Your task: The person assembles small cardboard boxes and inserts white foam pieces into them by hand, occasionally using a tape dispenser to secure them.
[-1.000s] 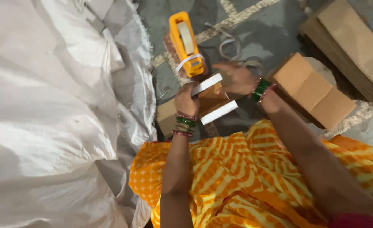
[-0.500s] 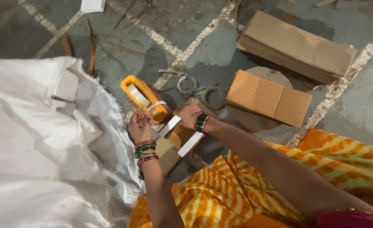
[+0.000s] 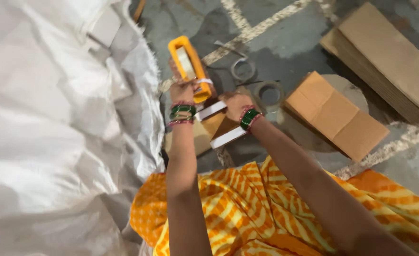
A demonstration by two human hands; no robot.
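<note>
1. The left hand (image 3: 182,91) is closed around the orange tape dispenser (image 3: 188,66), which lies over the small cardboard box (image 3: 209,128) on the floor.
2. The right hand (image 3: 235,103) presses down on the box; I cannot tell if its fingers pinch anything. Two white strips (image 3: 227,137) lie across the box.
3. A big white sack (image 3: 53,132) fills the left side, touching the box edge.
4. Two tape rings (image 3: 269,94) lie just behind the hands.
5. Flat folded cartons (image 3: 335,114) and a stack of cardboard (image 3: 389,61) lie to the right, well apart from the hands.

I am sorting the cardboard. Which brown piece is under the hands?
The small box with white tape strips, below both hands; the two larger flattened cartons lie apart, to the right.
</note>
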